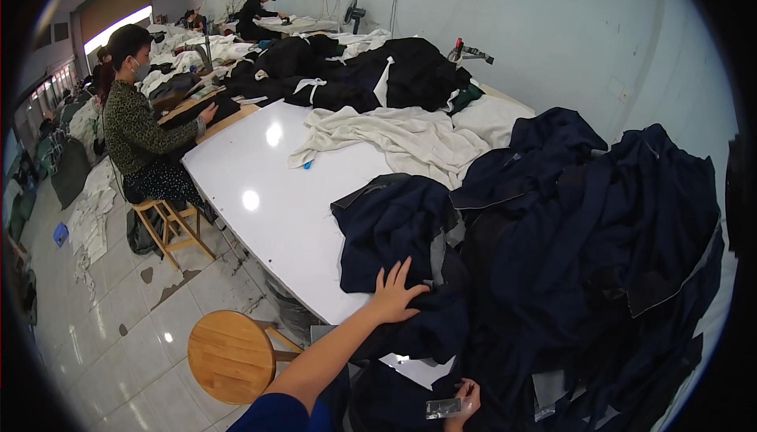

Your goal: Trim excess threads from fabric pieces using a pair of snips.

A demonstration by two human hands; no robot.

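Observation:
My left hand (397,296) lies with its fingers spread on a folded piece of navy cloth (386,235) with a greyish-black lining along its edges. Lower down, my right hand (467,399) has its fingers curled close to the dark cloth. A small shiny, see-through rectangular piece (443,409) shows against this hand; whether the fingers grip it or the cloth beside it cannot be made out. More navy cloth (402,400) hangs under my arms at the table's near edge.
On the right rises a big heap of navy garment pieces (583,219). White cloth (402,136) and black bundles (378,73) cover the far part of the white table (236,172). A round wooden stool (231,357) stands at the left; beyond, a seated person (146,128) handles dark cloth.

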